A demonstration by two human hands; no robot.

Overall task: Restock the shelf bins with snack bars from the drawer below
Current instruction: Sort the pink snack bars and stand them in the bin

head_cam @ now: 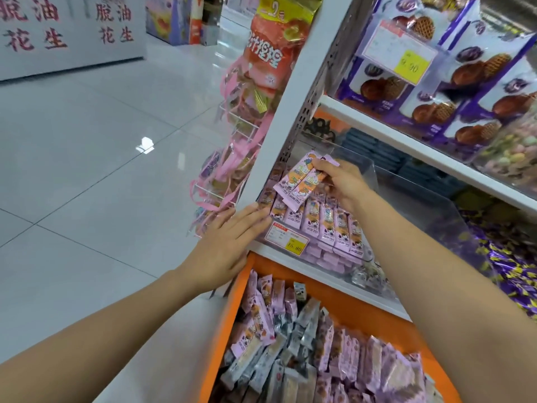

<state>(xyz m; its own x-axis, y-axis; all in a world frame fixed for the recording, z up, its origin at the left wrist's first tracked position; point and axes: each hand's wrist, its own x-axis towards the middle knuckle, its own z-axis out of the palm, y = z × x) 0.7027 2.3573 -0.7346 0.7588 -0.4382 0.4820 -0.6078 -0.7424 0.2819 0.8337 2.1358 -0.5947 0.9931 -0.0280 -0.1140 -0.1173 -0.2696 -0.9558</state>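
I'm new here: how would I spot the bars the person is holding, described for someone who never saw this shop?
Find the white shelf frame, then the clear bin just above the orange drawer. Over that bin the right hand pinches a few pink bars. They alone are lifted and tilted; the bars in the bin stand upright in a row.

head cam | worn on the person's head, wide-angle | looked forward and down, tilted, at the shelf (290, 112) end and the open drawer (232, 330) below | close, left hand (229, 245) and right hand (340, 181) sat mid-frame | floor (87, 141) filled the left
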